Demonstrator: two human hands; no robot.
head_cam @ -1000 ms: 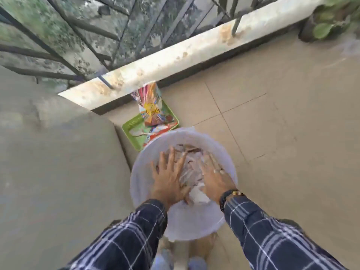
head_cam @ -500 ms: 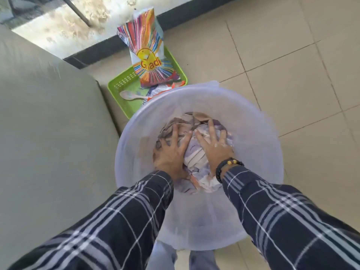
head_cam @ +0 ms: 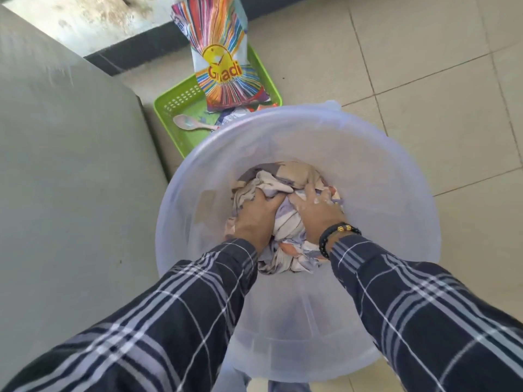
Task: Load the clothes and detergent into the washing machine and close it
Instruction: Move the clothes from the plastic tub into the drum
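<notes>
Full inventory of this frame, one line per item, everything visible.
bucket: one, translucent pale lilac, on the floor, centre
clothes: one bundle, beige, white and grey, at the bucket's bottom
tray: one, green, on the floor behind the bucket
detergent bag: one, multicoloured stripes, upright in the tray
spoon: one, pale pink, lying in the tray
packet: one, white and orange, in the tray, mostly hidden by the bucket rim
grey surface: one, left side
floor: beige tiles
bracelet: one, black with gold beads, right wrist
sleeves: two, navy plaid
left hand: grips the clothes
right hand: on the clothes, grip unclear

Translucent plastic bucket [head_cam: 382,193], crumpled cloth clothes [head_cam: 285,176], glossy detergent bag [head_cam: 218,52].
</notes>
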